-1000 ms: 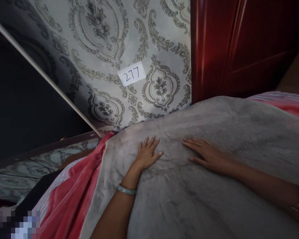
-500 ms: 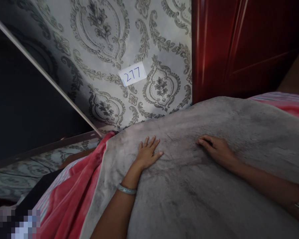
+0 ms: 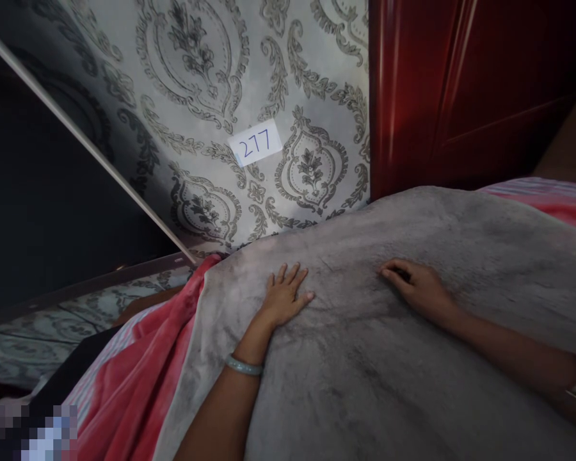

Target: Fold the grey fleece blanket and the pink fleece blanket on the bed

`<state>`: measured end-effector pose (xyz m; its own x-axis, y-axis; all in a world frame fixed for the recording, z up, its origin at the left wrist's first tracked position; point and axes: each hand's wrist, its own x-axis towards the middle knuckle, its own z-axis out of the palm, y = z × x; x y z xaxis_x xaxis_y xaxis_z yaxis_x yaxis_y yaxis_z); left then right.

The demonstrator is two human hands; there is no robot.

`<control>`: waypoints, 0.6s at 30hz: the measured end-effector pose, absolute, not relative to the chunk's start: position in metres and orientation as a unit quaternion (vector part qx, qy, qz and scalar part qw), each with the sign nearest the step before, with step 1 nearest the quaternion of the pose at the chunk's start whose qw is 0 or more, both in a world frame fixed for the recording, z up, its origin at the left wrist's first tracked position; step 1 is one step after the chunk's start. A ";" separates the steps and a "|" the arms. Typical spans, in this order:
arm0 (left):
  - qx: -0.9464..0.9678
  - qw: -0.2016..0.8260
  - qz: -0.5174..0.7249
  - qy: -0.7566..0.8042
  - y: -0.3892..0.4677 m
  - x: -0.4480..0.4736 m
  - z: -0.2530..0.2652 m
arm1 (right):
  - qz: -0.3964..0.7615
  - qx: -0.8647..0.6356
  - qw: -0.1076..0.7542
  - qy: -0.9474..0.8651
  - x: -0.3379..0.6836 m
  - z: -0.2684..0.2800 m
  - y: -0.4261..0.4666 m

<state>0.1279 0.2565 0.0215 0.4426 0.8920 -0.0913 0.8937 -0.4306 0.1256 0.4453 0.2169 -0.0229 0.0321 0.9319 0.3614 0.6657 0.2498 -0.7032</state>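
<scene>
- Flat and spread, our left hand [image 3: 284, 296] presses palm-down on the grey blanket [image 3: 393, 358], fingers fanned apart, clamped on nothing.
- Over on the other side, our right hand [image 3: 416, 286] rests on the same blanket with its fingers curled under; we cannot tell whether any fabric is pinched in them.
- We see the two hands lying apart from each other, both near the blanket's far edge, where it meets the wall.
- Covering most of the bed, the grey blanket lies over a pink blanket [image 3: 139, 378], which shows along its left edge and again at the far right corner.
- On our left wrist sits a pale bangle [image 3: 242, 366].
- Behind the bed we have patterned wallpaper [image 3: 211, 96] carrying a white label [image 3: 255, 142] reading 277, with a red wooden panel [image 3: 461, 83] to its right.
</scene>
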 end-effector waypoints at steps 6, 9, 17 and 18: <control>0.846 0.075 -0.006 0.527 0.256 0.128 0.020 | 0.113 -0.530 0.189 -0.819 0.434 -0.024 0.213; 0.840 0.065 0.002 0.539 0.255 0.128 0.020 | 0.107 -0.560 0.118 -0.813 0.434 -0.026 0.213; 0.823 0.048 0.009 0.566 0.257 0.124 0.016 | 0.085 -0.589 0.085 -0.799 0.452 -0.030 0.222; 0.824 0.046 0.010 0.564 0.258 0.124 0.015 | 0.083 -0.587 0.081 -0.801 0.452 -0.028 0.222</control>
